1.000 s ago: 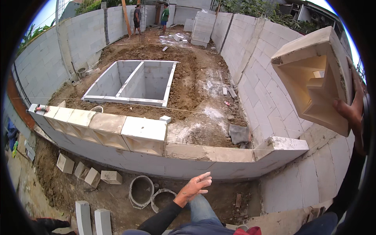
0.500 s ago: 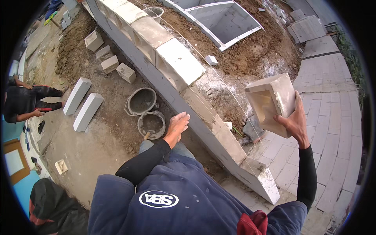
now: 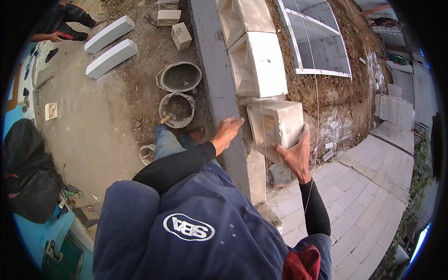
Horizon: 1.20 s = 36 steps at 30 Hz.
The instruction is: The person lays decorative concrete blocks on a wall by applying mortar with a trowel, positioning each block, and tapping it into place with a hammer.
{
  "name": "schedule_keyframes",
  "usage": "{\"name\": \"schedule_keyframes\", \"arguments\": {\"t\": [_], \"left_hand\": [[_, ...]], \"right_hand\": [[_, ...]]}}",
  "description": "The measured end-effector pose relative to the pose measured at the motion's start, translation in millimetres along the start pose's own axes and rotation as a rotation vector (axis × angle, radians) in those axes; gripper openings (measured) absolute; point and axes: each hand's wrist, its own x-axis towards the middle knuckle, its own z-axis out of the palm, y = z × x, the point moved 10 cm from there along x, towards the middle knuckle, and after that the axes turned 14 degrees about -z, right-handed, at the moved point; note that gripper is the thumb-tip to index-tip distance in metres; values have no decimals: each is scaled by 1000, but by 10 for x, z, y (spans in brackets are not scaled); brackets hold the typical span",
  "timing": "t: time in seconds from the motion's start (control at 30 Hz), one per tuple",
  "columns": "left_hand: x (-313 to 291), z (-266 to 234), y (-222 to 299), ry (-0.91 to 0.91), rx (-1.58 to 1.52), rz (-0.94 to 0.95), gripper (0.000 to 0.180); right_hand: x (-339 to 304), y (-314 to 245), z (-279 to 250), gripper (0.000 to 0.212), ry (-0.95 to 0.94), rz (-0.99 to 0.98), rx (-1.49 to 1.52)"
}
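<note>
A pale hollow concrete vent block (image 3: 290, 115) with a recessed face is in my right hand (image 3: 297, 153), gripped by its near right side. It hovers at or just above the top of the wall (image 3: 256, 175), beside the end of a row of similar vent blocks (image 3: 268, 63); whether it touches them I cannot tell. My left hand (image 3: 227, 132) holds nothing, its fingers stretched out a little left of the block. A thin string (image 3: 316, 93) runs along the far side of the row. Mortar covering the wall top under the block is mostly hidden.
Left of the wall stand two buckets of mortar (image 3: 182, 77) (image 3: 177, 109), one with a wooden handle (image 3: 165, 119) sticking out. Loose vent blocks (image 3: 181, 36) and two long white blocks (image 3: 112, 58) lie beyond. Another person (image 3: 70, 21) is at the far left. Paving (image 3: 345, 200) lies right.
My right hand has brought the vent block leftward from over the paving to the wall top, next to the row's end. My left hand stays open, now closer to the block. The view has turned.
</note>
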Motion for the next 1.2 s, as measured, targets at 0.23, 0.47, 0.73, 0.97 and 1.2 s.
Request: {"name": "schedule_keyframes", "arguments": {"t": [0.23,0.47,0.73,0.97,1.2], "left_hand": [[-143,14,237,152,2,102,40],[115,-76,227,331,108,175,52],[179,-111,214,370,68,222,56],[330,-169,122,417,24,180,51],[327,-182,102,471,-26,190,50]], "right_hand": [[108,-62,213,128,13,-14,-17],[150,-67,387,129,-4,-1,-26],[184,-80,442,129,9,4,6],[210,-121,443,127,0,35,-8],[186,-65,434,116,-19,46,10]]}}
